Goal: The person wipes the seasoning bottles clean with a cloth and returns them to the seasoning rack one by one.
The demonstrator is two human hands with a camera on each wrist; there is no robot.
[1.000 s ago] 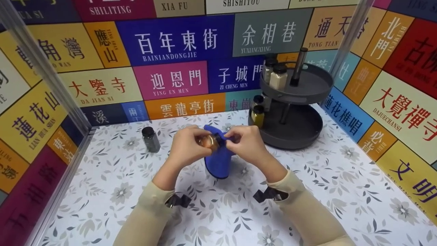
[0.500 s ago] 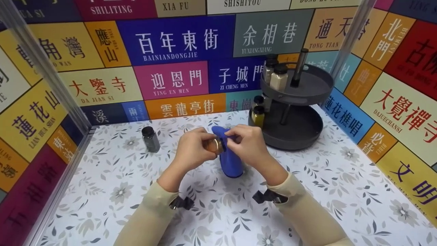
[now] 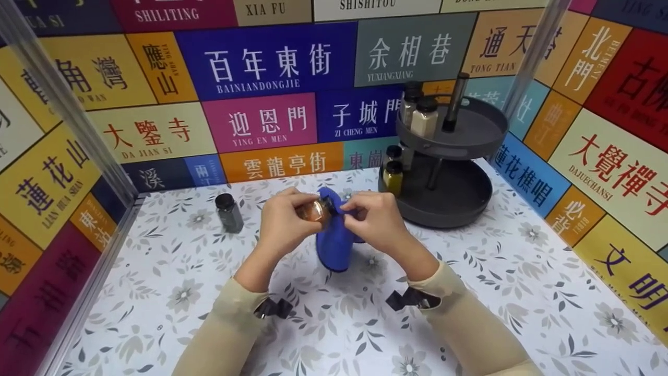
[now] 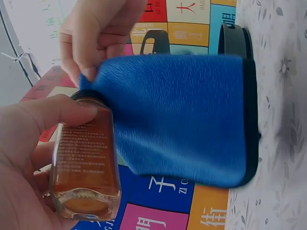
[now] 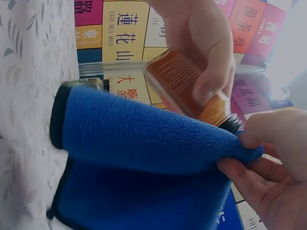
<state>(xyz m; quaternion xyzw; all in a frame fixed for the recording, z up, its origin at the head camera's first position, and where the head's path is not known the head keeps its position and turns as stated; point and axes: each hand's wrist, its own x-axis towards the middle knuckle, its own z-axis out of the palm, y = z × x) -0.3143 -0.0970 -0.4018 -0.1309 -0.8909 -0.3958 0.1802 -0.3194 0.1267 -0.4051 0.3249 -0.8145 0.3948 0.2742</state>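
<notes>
My left hand (image 3: 284, 222) grips a glass spice jar (image 4: 85, 163) with orange-brown contents and a black cap; it lies tilted, cap toward the right hand. Between thumb and fingers my right hand (image 3: 378, 219) pinches a blue cloth (image 4: 182, 120) with a dark edging. The cloth hangs down in folds and touches the jar's cap end, as the right wrist view shows with the ridged black cap (image 5: 232, 123) behind the pinched corner. Part of the jar is hidden by the left fingers.
A dark jar (image 3: 229, 214) with a black cap stands on the flowered tabletop at left. At right rises a black two-tier round rack (image 3: 443, 209), holding several capped jars along its left side. Sign-covered walls (image 3: 266, 62) close in the back and sides.
Both hands keep their hold on jar and cloth. The jar moved slightly right, then back left; the hanging cloth swung right and then back left.
</notes>
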